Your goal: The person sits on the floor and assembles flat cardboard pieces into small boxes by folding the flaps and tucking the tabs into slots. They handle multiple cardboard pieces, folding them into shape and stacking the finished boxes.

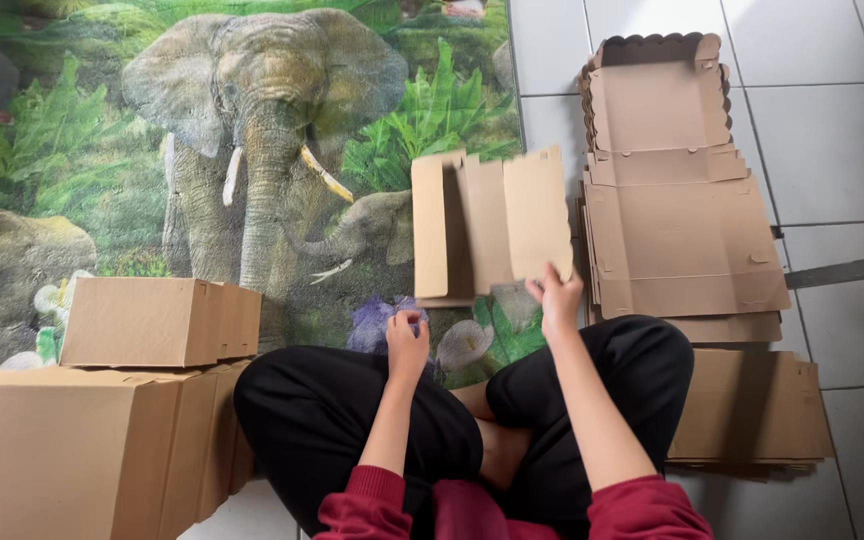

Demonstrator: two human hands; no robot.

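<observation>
Seated cross-legged, the person pinches the lower edge of a half-folded carton [487,225] with the right hand [558,298], holding it over the elephant mat [102,150]. The left hand [407,340] is curled shut, empty, just below. Flat blanks [682,230] lie right; finished boxes [157,320] left, partly cut off.

Flat carton [487,225] on mat [102,150], finished boxes [152,325] left, flat stack [682,235] right.

Brown folded boxes [102,400] left, flat brown cardboard blanks [682,240] right.
</observation>
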